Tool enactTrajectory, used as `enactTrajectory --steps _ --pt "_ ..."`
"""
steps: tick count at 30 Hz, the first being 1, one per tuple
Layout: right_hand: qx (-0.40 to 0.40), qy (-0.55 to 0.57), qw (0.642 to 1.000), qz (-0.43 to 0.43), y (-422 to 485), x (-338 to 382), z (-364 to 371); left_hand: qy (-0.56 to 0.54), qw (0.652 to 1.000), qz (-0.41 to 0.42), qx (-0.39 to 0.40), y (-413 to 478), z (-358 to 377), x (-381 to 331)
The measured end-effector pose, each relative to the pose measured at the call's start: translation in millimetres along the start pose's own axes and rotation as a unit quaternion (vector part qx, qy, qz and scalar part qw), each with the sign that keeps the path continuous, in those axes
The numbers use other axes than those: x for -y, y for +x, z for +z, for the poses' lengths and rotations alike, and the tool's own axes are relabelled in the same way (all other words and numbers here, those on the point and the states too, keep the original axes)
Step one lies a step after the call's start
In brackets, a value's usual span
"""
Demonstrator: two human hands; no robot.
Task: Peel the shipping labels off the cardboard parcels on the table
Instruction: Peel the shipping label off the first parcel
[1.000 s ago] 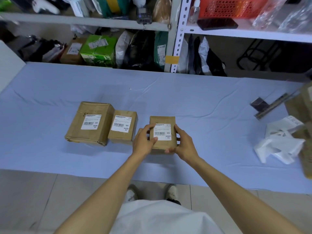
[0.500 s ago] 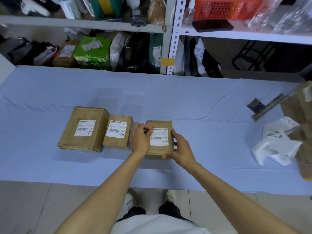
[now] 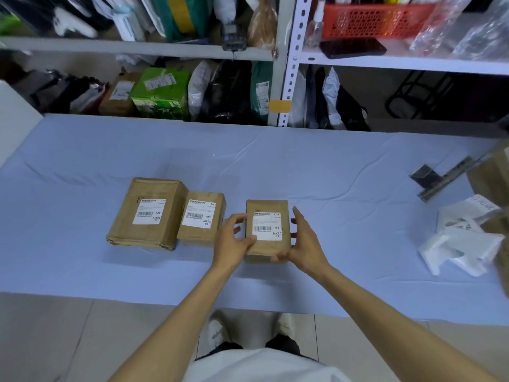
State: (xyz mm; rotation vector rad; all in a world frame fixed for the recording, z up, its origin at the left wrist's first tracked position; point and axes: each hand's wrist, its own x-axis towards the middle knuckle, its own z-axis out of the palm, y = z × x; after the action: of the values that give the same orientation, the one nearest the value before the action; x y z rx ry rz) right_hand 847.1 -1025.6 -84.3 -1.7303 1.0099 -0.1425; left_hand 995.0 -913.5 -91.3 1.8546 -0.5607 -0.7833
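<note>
Three brown cardboard parcels lie on the blue table cloth (image 3: pixel 330 188), each with a white barcode label on top. The large parcel (image 3: pixel 146 213) is at the left, and the middle parcel (image 3: pixel 202 219) touches its right side. The small parcel (image 3: pixel 268 230) sits apart to the right, with its label (image 3: pixel 267 226) flat on top. My left hand (image 3: pixel 234 241) holds that parcel's left side, thumb on the label's lower left corner. My right hand (image 3: pixel 303 238) grips its right side and near corner.
Crumpled white label backings (image 3: pixel 462 238) lie at the right, beside more cardboard boxes (image 3: pixel 493 177) at the table's right edge. A dark metal tool (image 3: pixel 440 177) lies at the back right. Shelves (image 3: pixel 286 62) packed with parcels and bags stand behind the table.
My left thumb has slid from the label's upper left area down to its lower left corner. The right hand's fingers have spread along the parcel's right side. The parcel stays on the cloth.
</note>
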Motion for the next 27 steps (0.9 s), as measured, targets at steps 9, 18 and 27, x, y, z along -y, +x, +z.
enactTrajectory --steps 9,18,27 --pt "0.039 0.015 0.999 -0.014 1 5 -5 -0.076 0.997 0.007 0.028 -13 0 8" --pt "0.037 0.007 0.999 0.019 4 -1 -1 0.012 0.999 0.027 -0.04 22 6 1" --pt "0.038 -0.004 0.999 0.013 4 -3 -2 0.046 0.997 0.002 -0.058 47 15 11"
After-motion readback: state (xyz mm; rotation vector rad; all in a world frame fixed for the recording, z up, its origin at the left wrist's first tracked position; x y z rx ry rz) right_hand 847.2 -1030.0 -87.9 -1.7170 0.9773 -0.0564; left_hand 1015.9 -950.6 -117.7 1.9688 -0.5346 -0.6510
